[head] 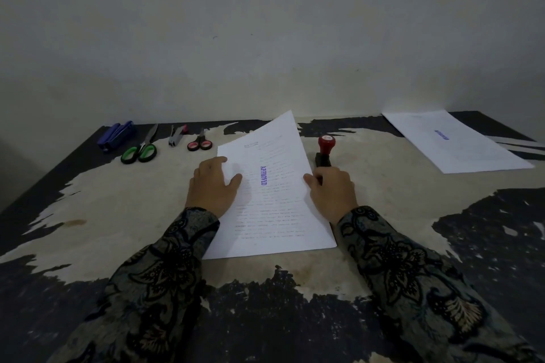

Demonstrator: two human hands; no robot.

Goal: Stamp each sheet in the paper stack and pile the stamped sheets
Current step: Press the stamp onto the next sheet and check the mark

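Left hand (pixel 213 183) is lying flat, fingers straight, pinning the white printed paper stack (pixel 274 233) at table centre while right hand (pixel 330 187) is pinching the purple-stamped top sheet's (pixel 265 153) edge, lifting it, likely toward the stamped white pile (pixel 460 143) far right.

White sheet (pixel 274 200) bears a purple stamp mark; stamp (pixel 326 144) has a red handle; scissors (pixel 141 150) green-handled, smaller scissors (pixel 200 144) pink; stapler (pixel 116 135) blue, perhaps; sleeves (pixel 165 268) dark floral; table (pixel 118 215) black, worn beige.
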